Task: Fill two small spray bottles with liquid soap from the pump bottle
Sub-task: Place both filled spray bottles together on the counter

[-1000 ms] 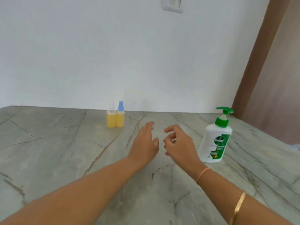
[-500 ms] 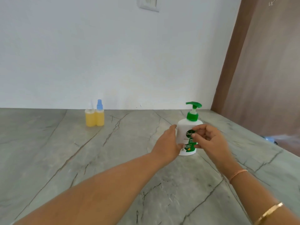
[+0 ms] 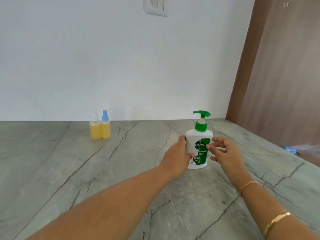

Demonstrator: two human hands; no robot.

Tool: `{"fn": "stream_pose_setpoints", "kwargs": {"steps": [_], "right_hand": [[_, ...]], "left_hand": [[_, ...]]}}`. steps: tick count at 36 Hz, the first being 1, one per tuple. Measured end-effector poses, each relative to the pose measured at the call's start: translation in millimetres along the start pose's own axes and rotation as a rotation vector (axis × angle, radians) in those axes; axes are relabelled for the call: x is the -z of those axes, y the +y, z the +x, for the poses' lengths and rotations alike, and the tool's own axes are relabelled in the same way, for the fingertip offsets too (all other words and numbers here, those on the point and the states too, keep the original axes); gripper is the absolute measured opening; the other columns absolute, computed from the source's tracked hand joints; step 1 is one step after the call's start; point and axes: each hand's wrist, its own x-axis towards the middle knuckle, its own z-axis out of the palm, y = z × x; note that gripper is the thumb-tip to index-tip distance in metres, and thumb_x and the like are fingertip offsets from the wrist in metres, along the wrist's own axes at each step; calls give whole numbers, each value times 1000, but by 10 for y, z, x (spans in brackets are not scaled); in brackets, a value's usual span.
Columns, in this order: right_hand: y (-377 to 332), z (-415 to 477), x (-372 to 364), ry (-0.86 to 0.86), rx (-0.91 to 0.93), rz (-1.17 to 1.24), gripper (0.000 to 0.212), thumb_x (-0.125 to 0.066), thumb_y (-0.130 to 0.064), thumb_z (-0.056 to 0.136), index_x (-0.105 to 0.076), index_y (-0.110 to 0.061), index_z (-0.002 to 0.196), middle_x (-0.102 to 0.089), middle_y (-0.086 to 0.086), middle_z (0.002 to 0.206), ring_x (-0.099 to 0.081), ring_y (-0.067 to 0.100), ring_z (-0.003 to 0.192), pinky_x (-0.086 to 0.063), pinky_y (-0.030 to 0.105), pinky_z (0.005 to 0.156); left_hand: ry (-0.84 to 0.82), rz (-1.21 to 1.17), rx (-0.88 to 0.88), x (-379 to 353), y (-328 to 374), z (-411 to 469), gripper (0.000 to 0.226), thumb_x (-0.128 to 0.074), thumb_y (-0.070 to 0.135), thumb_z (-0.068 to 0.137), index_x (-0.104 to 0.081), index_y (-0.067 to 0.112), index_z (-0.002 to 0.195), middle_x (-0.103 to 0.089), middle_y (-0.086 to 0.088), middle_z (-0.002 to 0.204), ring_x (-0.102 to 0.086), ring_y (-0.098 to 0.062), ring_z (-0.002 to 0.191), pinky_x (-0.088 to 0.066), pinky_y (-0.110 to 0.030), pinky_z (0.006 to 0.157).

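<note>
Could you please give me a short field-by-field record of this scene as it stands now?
surface: grey veined countertop
pump bottle: white Dettol pump bottle, green pump, upright
left hand: grips the pump bottle's left side
right hand: fingers spread, one tip on the label
spray bottles: blue-capped spray bottle and clear-capped spray bottle, side by side near the wall, both holding yellow liquid

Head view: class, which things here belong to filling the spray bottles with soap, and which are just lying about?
Belong to the job: pump bottle, gripped by the left hand, with the right hand touching its label; blue-capped spray bottle; clear-capped spray bottle.

Lying about: wall switch plate; blurred blue thing at far right.
</note>
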Motion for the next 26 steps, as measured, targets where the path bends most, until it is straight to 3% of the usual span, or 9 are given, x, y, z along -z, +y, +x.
{"fn": "stream_pose_setpoints", "kwargs": {"steps": [5,12,16,22,24,26], "right_hand": [[-25,-24,-123,-96,-39,59,28,-66,-11,84,-58,-11,110,-64,5,106,-63,17,94,-56,32,73],[-126,-68,-469,-208,-18,39,34,-66,-11,84,-54,-12,116,-61,2,112,-63,14,93,-53,21,68],[-189,-86,-727,-275,-18,25,39,-67,-12,83,-53,-14,119,-60,2,116,-62,19,97,-54,28,75],[-306,-111,-1163,-387,-19,18,47,-70,-13,81,-46,-21,121,-57,1,118,-61,22,102,-53,36,84],[-332,-123,-1302,-435,-16,11,49,-70,-12,80,-43,-23,120,-55,0,115,-60,22,103,-53,34,82],[-353,-129,-1439,-468,-10,10,51,-70,-9,80,-41,-24,120,-53,-1,113,-59,25,105,-52,41,88]], "left_hand": [[-9,6,2,99,-84,-16,42,-56,22,91,-35,16,127,-57,-6,125,-60,-22,104,-49,-34,83],[10,2,15,377,-325,-85,44,-56,22,92,-33,19,129,-56,-3,125,-59,-18,105,-47,-27,80],[42,12,25,584,-482,-136,43,-55,22,92,-33,19,130,-56,-2,124,-57,-12,96,-45,-23,75],[88,20,70,900,-735,-197,47,-55,22,92,-32,21,133,-55,0,126,-60,-18,104,-47,-26,78],[104,18,65,994,-821,-217,49,-55,22,92,-31,22,134,-55,1,126,-60,-15,100,-46,-23,77],[124,10,60,1081,-897,-243,47,-54,22,93,-32,22,134,-54,4,121,-56,-9,95,-43,-18,74]]}}
